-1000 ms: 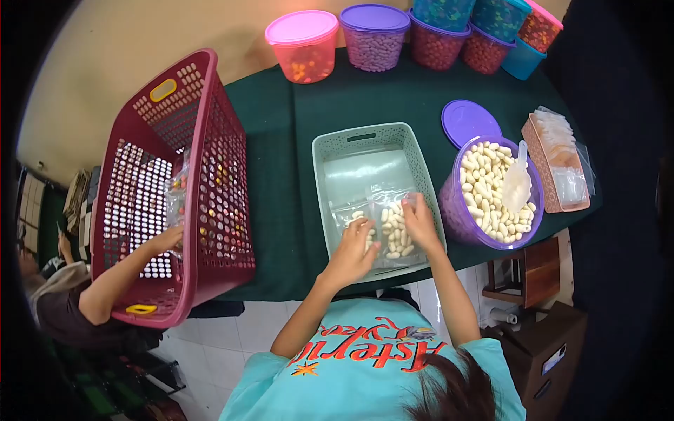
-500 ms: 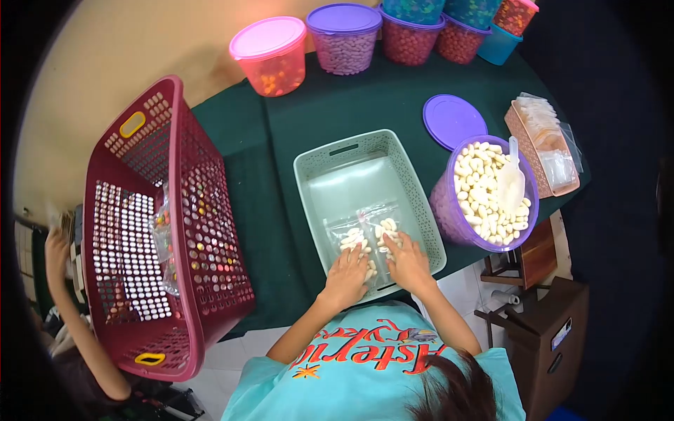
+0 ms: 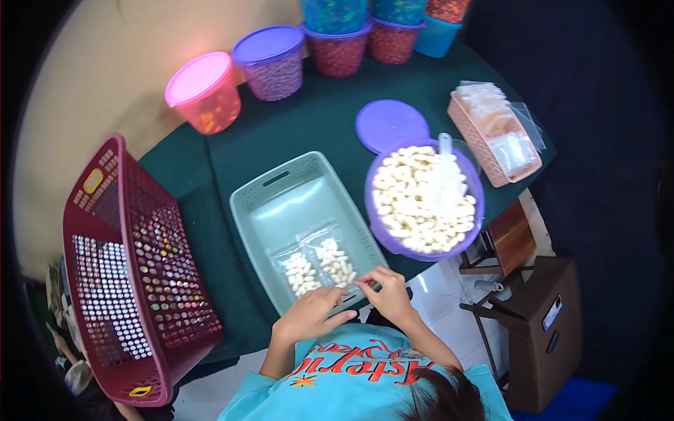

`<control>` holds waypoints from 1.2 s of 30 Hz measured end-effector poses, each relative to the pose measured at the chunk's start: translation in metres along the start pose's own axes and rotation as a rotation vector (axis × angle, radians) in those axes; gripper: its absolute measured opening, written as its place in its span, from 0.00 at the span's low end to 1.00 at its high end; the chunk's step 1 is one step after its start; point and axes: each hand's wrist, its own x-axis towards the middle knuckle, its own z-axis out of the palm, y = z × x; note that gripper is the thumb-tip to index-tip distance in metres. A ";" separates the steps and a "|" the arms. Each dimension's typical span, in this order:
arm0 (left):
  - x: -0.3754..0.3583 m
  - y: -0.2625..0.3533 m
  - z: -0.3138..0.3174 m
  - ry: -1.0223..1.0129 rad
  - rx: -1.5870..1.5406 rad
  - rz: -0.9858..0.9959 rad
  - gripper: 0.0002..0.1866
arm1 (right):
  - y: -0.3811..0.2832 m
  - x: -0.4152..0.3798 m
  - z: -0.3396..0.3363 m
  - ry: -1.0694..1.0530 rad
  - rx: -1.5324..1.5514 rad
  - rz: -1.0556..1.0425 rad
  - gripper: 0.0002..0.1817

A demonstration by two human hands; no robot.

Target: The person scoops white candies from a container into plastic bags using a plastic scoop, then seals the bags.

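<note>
Two clear zip bags, the left bag (image 3: 300,274) and the right bag (image 3: 335,263), lie side by side in a pale green basket (image 3: 244,205), each with white oval pieces inside. My left hand (image 3: 312,314) is at the near rim, below the left bag, its fingers outstretched and thumb apart. My right hand (image 3: 388,293) is at the basket's near right corner, beside the right bag's lower end. Its thumb and index finger are pinched together; whatever is between them is too small to make out.
Right of the basket stands a purple tub (image 3: 476,219) of white pieces with a white scoop (image 3: 445,184). Its lid (image 3: 391,126) lies behind. A pink basket (image 3: 480,137) holds clear bags. Lidded tubs (image 3: 269,63) line the back. A maroon basket (image 3: 184,351) stands left.
Both hands have come off the bags' contents towards the near rim; the right hand has gone from flat to a pinch. The view has shifted, and the other person's raised arm has dropped.
</note>
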 end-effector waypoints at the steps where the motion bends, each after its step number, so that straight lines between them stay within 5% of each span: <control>1: 0.010 0.009 0.006 -0.013 0.007 0.020 0.23 | 0.003 -0.007 -0.013 0.024 -0.006 0.005 0.05; 12: 0.116 0.116 0.117 -0.322 -0.014 0.303 0.27 | 0.089 -0.086 -0.166 0.268 -0.003 0.060 0.05; 20: 0.187 0.173 0.163 -0.536 0.030 0.195 0.27 | 0.134 -0.116 -0.250 0.380 -0.072 0.119 0.06; 27: 0.235 0.184 0.178 -0.491 0.023 0.243 0.27 | 0.154 -0.106 -0.295 0.431 -0.039 0.139 0.05; 36: 0.343 0.197 0.157 -0.175 -0.066 0.420 0.23 | 0.188 -0.036 -0.363 0.424 -0.194 0.099 0.06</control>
